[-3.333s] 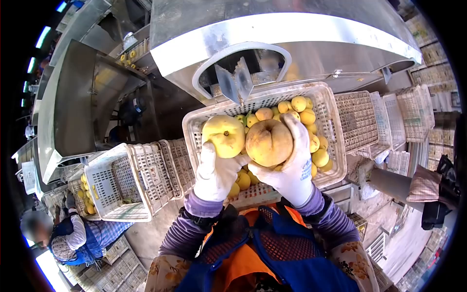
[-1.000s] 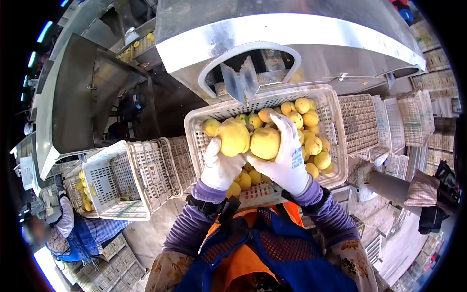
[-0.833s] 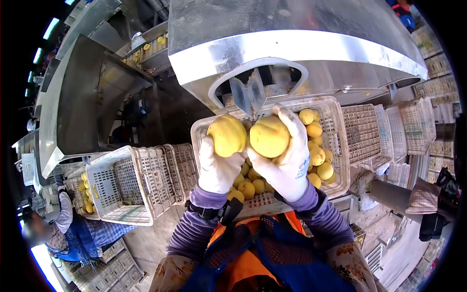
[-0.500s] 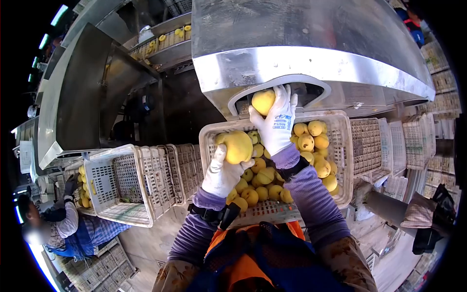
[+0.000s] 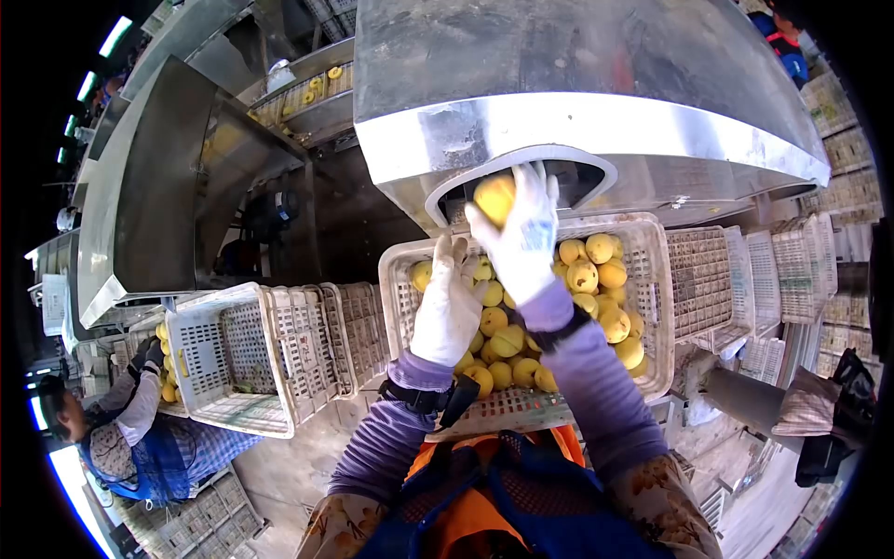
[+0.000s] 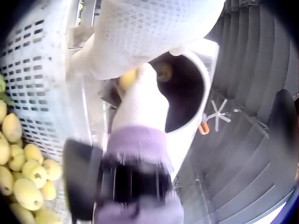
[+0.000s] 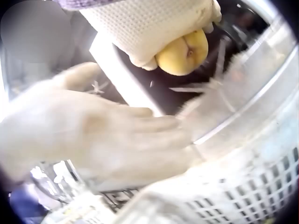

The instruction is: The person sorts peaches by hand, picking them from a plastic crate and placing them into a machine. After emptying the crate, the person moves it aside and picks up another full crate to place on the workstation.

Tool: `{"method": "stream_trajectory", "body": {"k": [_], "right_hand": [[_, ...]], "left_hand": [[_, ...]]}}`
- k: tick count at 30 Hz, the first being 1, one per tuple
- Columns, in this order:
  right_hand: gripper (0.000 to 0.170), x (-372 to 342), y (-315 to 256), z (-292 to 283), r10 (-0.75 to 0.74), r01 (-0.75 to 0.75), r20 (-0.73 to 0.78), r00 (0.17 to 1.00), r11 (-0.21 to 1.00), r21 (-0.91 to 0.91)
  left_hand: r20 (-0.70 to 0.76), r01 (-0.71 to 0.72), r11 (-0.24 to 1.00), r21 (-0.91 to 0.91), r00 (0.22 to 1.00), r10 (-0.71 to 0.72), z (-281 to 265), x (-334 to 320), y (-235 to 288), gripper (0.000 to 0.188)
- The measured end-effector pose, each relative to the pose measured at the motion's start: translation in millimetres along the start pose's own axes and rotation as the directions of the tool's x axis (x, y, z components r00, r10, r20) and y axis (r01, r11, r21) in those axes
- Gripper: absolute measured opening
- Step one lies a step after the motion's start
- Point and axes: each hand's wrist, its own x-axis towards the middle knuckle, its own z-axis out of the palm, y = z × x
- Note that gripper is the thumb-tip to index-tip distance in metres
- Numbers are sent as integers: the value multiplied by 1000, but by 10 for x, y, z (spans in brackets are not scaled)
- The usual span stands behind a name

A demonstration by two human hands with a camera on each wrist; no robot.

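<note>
Gripped in my gloved right hand (image 5: 520, 228) is a yellow peach (image 5: 494, 200), held at the oval opening of the metal machine (image 5: 577, 121). In the right wrist view the peach (image 7: 183, 53) shows its stem dimple beneath the glove, against the dark opening. My gloved left hand (image 5: 447, 307) is over the crate's left part, just below the right hand, fingers extended with nothing in them. The right wrist view shows this left hand (image 7: 93, 130) blurred and flat. A blurry yellow round shape (image 6: 164, 72) shows inside the opening in the left wrist view.
A white plastic crate (image 5: 659, 307) of yellow peaches (image 5: 507, 340) stands below the opening. More crates (image 5: 698, 279) line the right, and another crate (image 5: 279, 373) lies tipped at left. A person (image 5: 140, 429) works at far left. Peaches lie on a conveyor (image 5: 317, 93) behind.
Both hands held peaches over the crate, then the right reached up to the opening. Since half a second ago, the left hand has risen and its peach has left it.
</note>
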Motion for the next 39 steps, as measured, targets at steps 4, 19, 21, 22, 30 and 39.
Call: {"method": "stream_trajectory", "body": {"k": [4, 19, 21, 22, 30, 39], "right_hand": [[83, 238, 152, 139, 45, -42, 83, 996, 998, -41], [77, -1533, 1246, -719, 616, 99, 680, 396, 708, -699], [75, -1589, 1272, -845, 584, -193, 633, 508, 793, -577], [73, -1577, 1268, -904, 570, -322, 595, 567, 818, -476], [84, -1137, 165, -1121, 176, -337, 419, 891, 875, 347], [97, -510, -470, -1331, -17, -49, 207, 978, 950, 308]], "left_hand": [[-156, 162, 960, 227, 979, -128, -605, 183, -477, 86], [159, -278, -366, 888, 933, -323, -927, 919, -2147, 86], [178, -253, -290, 923, 949, -260, -884, 904, -2018, 75], [94, -86, 48, 995, 975, -200, -994, 867, -2015, 72], [221, 321, 930, -179, 934, -280, -190, -146, -536, 83], [298, 39, 999, 15, 954, -42, 202, -321, 333, 83]]}}
